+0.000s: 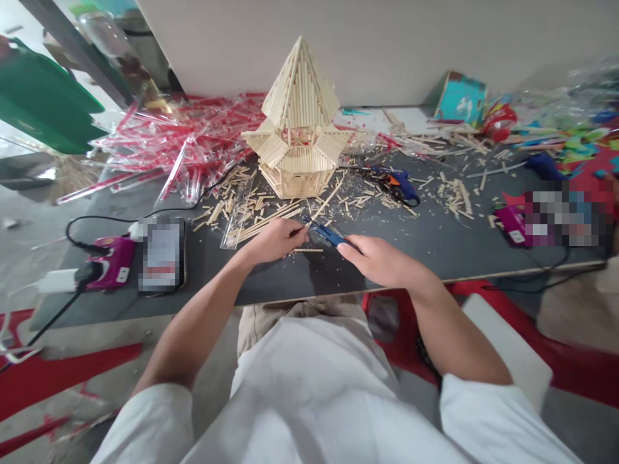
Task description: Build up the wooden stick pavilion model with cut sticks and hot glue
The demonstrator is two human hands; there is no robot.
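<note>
My left hand (285, 237) is closed, its fingertips pinching a thin wooden stick (329, 201) that slants up to the right. Wrapped round blue-handled cutting pliers (327, 233) is my right hand (372, 256). The dark jaws of the pliers meet the stick close to my left fingertips; whether they are fully closed on it is too small to tell. Just beyond both hands stands a pointed, tiered model tower (297, 145) built of wooden sticks. Longer sticks (265, 222) lie beside my left hand, and one short stick (309, 250) lies below it.
Cut stick pieces litter the dark table (271, 283). A blue glue gun (403, 183) lies right of the tower. Red-and-clear plastic wrappers (193, 138) pile up at back left. A phone (162, 254) and a purple power strip (111, 261) sit at left, with a black cable.
</note>
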